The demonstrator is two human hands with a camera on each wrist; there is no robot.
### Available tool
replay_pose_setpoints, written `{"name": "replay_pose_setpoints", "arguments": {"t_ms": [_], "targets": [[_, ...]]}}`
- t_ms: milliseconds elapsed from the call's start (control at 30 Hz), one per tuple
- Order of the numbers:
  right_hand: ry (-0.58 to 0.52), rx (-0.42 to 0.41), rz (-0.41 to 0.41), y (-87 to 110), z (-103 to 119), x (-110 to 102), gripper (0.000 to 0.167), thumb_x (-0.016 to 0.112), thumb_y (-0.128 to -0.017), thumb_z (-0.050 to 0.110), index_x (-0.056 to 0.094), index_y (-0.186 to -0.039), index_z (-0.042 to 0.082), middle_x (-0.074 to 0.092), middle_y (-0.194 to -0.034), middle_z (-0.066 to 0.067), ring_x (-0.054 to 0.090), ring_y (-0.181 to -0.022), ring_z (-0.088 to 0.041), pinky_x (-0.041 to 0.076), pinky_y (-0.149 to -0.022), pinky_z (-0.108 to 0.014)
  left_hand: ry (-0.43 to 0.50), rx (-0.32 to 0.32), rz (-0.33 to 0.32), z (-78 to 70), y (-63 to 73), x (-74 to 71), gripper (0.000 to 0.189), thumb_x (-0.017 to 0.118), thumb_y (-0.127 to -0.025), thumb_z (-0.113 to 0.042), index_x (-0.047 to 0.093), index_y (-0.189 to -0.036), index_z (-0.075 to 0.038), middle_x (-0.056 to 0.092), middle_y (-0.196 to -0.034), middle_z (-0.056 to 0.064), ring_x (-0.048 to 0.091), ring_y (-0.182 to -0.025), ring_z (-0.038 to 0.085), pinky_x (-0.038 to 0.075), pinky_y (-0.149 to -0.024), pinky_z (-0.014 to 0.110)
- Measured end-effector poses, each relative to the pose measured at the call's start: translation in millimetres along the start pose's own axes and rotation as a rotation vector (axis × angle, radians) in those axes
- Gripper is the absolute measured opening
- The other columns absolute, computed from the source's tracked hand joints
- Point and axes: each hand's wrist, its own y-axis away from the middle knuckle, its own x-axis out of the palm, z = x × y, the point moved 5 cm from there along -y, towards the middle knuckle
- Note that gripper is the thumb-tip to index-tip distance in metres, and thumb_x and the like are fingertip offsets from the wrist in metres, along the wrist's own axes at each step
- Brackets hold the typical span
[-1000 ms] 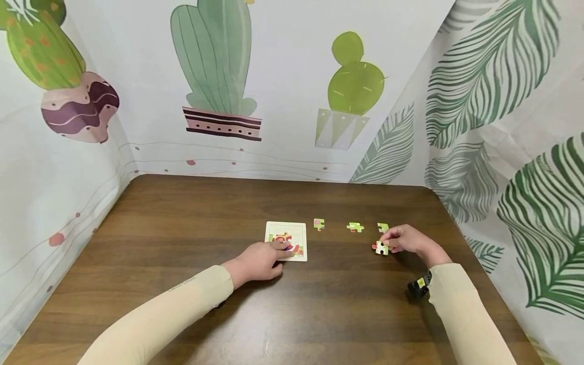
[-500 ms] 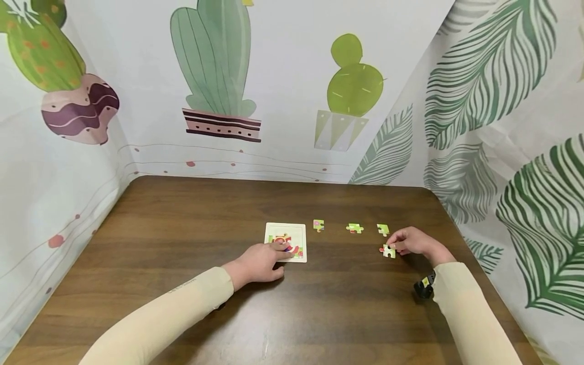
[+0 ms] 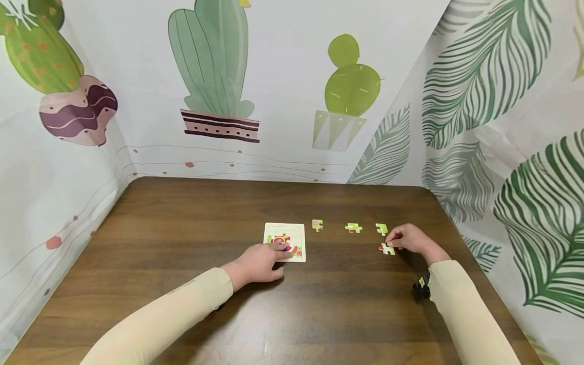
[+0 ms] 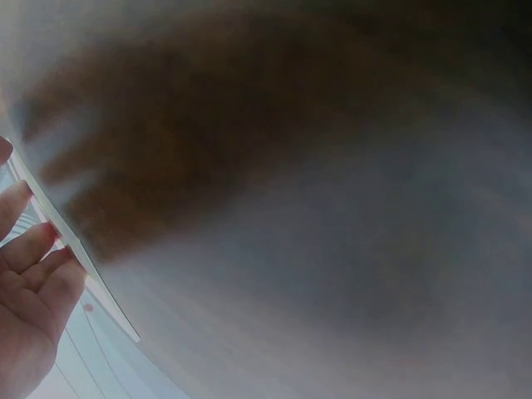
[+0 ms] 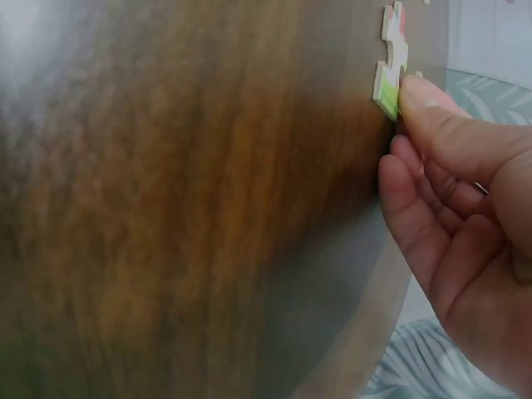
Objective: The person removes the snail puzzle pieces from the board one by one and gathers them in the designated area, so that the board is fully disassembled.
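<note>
My left hand point(image 3: 260, 262) rests with extended fingers on the square, pale-framed puzzle board point(image 3: 297, 230). Its fingers hide part of the red and green picture. In the left wrist view, the fingertips point(image 4: 58, 233) lie along the edge of the board point(image 4: 116, 316). At the right, my right hand point(image 3: 410, 239) pinches a green, white and red jigsaw piece point(image 3: 388, 249) by its near corner. The right wrist view shows the thumb on the edge of this piece point(image 5: 389, 87), the other fingers curled below it.
Three more jigsaw pieces lie in a row behind: one with a pink flower point(image 3: 317, 224) beside the board, a green one point(image 3: 353, 228) in the middle, and another point(image 3: 381, 228) just behind the held piece. The brown wooden table point(image 3: 205, 203) ends at a printed wall cloth point(image 3: 283, 162).
My right hand has shifted a little to the right with the jigsaw piece, away from directly in front of the piece behind it. The left hand stays on the board.
</note>
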Motion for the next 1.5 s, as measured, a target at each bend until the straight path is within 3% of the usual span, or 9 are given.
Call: {"name": "replay_pose_setpoints", "arguments": {"t_ms": [267, 600, 733, 867, 967, 1100, 1200, 1400, 1500], "targets": [[0.028, 0.001, -0.021, 0.3, 0.6, 1.2, 0.005, 0.070, -0.088, -0.003, 0.074, -0.087, -0.007, 0.070, -0.077, -0.008, 0.052, -0.066, -0.010, 0.044, -0.060, -0.025, 0.001, -0.008, 0.004, -0.7, 0.1, -2.4, 0.042, 0.063, -0.088, -0.024, 0.073, -0.129, -0.017, 0.069, -0.138, 0.011, 0.068, -0.126, 0.023, 0.059, -0.094, 0.041], [0.015, 0.014, -0.012, 2.4, 2.4, -1.6, 0.007, 0.070, -0.089, -0.002, 0.074, -0.090, -0.008, 0.072, -0.080, -0.012, 0.053, -0.067, -0.010, 0.045, -0.060, -0.025, -0.006, 0.037, -0.039, -2.0, -2.8, -4.3, 0.038, 0.066, -0.089, -0.020, 0.075, -0.126, -0.015, 0.068, -0.136, 0.011, 0.069, -0.123, 0.027, 0.059, -0.094, 0.041], [-0.044, 0.019, 0.009, 1.1, -1.7, -3.2, 0.008, 0.071, -0.090, 0.001, 0.076, -0.091, -0.006, 0.075, -0.089, -0.015, 0.057, -0.070, -0.008, 0.051, -0.063, -0.025, 0.003, 0.048, -0.039, -2.9, -2.5, -5.0, 0.039, 0.066, -0.089, -0.019, 0.074, -0.126, -0.013, 0.067, -0.134, 0.012, 0.067, -0.124, 0.028, 0.058, -0.096, 0.041], [-0.140, -0.044, 0.055, -3.2, -9.6, -4.7, 0.011, 0.075, -0.090, 0.011, 0.078, -0.091, 0.001, 0.077, -0.088, -0.005, 0.061, -0.071, -0.004, 0.055, -0.064, -0.024, 0.002, 0.042, -0.033, -1.9, -2.5, -5.6, 0.039, 0.066, -0.087, -0.018, 0.075, -0.124, -0.013, 0.067, -0.128, 0.011, 0.065, -0.124, 0.027, 0.058, -0.097, 0.039], [-0.159, -0.038, 0.086, -4.0, -8.7, -6.0, 0.015, 0.075, -0.090, 0.014, 0.078, -0.093, -0.001, 0.077, -0.089, -0.005, 0.062, -0.073, -0.004, 0.058, -0.066, -0.026, -0.002, 0.038, -0.023, -1.2, -3.7, -6.1, 0.039, 0.067, -0.086, -0.018, 0.075, -0.124, -0.014, 0.066, -0.128, 0.011, 0.065, -0.124, 0.027, 0.058, -0.097, 0.038], [-0.104, 0.060, 0.114, -1.5, 1.2, -7.8, 0.022, 0.070, -0.094, 0.009, 0.073, -0.105, -0.010, 0.075, -0.103, -0.020, 0.066, -0.081, -0.009, 0.062, -0.075, -0.035, 0.007, 0.024, -0.012, -1.0, -4.4, -7.9, 0.039, 0.067, -0.086, -0.019, 0.075, -0.124, -0.015, 0.065, -0.135, 0.012, 0.064, -0.128, 0.029, 0.057, -0.099, 0.039], [-0.068, 0.095, 0.114, -1.8, 9.8, -8.5, 0.028, 0.066, -0.097, 0.011, 0.069, -0.112, -0.012, 0.073, -0.106, -0.023, 0.066, -0.085, -0.013, 0.062, -0.078, -0.037, 0.012, 0.020, -0.010, -1.5, -3.8, -8.8, 0.039, 0.067, -0.086, -0.020, 0.075, -0.124, -0.016, 0.065, -0.135, 0.012, 0.063, -0.129, 0.028, 0.057, -0.100, 0.039], [-0.068, 0.099, 0.043, -10.9, 29.9, -4.7, 0.031, 0.060, -0.101, 0.017, 0.067, -0.109, -0.012, 0.067, -0.088, -0.010, 0.061, -0.078, -0.014, 0.057, -0.072, -0.031, 0.008, 0.028, -0.013, -0.7, -3.7, -7.9, 0.038, 0.068, -0.087, -0.020, 0.075, -0.124, -0.014, 0.065, -0.131, 0.012, 0.064, -0.126, 0.028, 0.057, -0.100, 0.039], [-0.089, 0.080, 0.032, -14.0, 44.6, -0.3, 0.031, 0.059, -0.103, 0.018, 0.066, -0.107, -0.012, 0.066, -0.086, -0.012, 0.060, -0.077, -0.013, 0.056, -0.070, -0.029, 0.000, 0.042, -0.023, -0.3, -3.2, -7.2, 0.038, 0.068, -0.087, -0.020, 0.075, -0.123, -0.013, 0.065, -0.129, 0.012, 0.065, -0.124, 0.027, 0.057, -0.099, 0.039]]}}
